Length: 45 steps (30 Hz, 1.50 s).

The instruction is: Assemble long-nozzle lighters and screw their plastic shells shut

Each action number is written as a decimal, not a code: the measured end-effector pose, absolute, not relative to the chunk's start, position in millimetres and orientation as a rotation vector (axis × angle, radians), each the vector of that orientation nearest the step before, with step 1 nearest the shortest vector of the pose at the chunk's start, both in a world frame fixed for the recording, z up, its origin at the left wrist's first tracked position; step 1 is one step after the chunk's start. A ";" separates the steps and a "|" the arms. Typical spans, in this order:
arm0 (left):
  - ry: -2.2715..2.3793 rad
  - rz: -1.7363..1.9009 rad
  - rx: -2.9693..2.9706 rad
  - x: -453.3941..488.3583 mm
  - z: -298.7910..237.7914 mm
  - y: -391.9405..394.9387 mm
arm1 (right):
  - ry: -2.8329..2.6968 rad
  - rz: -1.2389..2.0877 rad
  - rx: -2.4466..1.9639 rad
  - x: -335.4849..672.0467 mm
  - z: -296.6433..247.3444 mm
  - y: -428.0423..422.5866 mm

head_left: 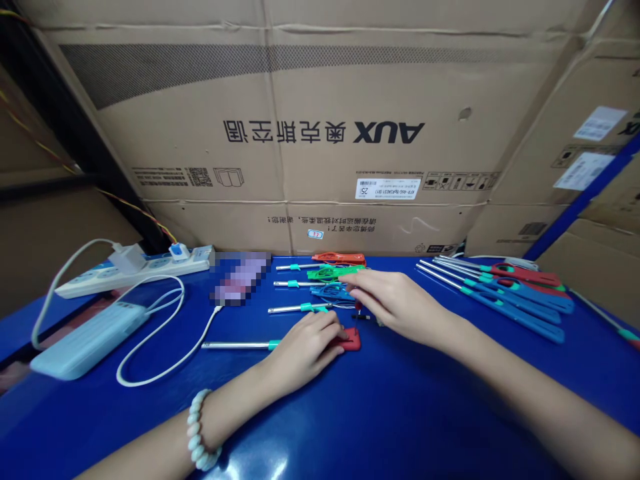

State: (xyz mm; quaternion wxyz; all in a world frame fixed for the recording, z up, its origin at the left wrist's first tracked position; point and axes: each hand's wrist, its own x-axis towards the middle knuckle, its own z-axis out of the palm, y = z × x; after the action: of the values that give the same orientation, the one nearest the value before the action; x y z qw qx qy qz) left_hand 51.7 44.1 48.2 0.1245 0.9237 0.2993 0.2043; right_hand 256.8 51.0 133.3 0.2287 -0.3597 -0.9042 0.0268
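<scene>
My left hand [313, 340] presses a red long-nosed lighter [353, 340] against the blue table, fingers curled over its handle. Its metal tube [235, 345] with a teal collar points left. My right hand [393, 297] is closed around a small screwdriver [358, 308]; a bit of red handle and a thin dark shaft show below the fingers. The shaft's tip is at the right end of the red handle. Just beyond the hands lie an orange lighter [340, 259], a green lighter [330, 274] and a blue lighter [327, 292], tubes pointing left.
Several red and blue lighters [520, 310] lie fanned out at the right. On the left are a power strip [165, 269], a light blue power bank [93, 340], a white cable [173, 360] and a blurred phone [243, 277]. A large cardboard box [320, 87] walls off the back.
</scene>
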 end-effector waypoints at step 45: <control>0.887 0.573 2.719 51.4 49.2 43.9 | -2.598 0.139 -0.931 262.0 138.7 54.9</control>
State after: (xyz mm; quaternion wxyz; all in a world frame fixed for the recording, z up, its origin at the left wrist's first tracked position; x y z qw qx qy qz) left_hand 51.4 43.9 49.2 0.1123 0.9263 0.3021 0.1952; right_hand 262.0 54.9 138.7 0.1878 -0.3308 -0.9235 0.0494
